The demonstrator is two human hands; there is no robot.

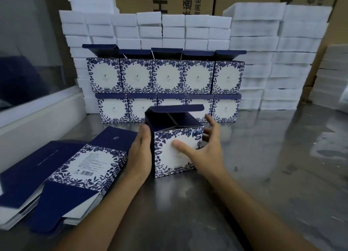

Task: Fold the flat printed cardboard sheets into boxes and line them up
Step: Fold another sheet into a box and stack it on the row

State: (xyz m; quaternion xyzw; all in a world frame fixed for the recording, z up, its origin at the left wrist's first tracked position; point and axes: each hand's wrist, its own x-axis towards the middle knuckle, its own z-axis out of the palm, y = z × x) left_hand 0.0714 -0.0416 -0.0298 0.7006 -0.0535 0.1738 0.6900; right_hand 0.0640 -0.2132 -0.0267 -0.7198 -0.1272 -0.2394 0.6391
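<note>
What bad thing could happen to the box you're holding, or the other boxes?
The new box has its lid open and is held only loosely between the left hand and right hand, so it might squash or pop out of shape. Setting it down carelessly could knock the stacked boxes off their row.

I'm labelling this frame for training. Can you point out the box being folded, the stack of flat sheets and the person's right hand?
Box being folded (165,152): head view, on its printed front face.
Stack of flat sheets (86,162): head view, on the top sheet's white label panel.
Right hand (205,149): head view, on the palm.
</note>
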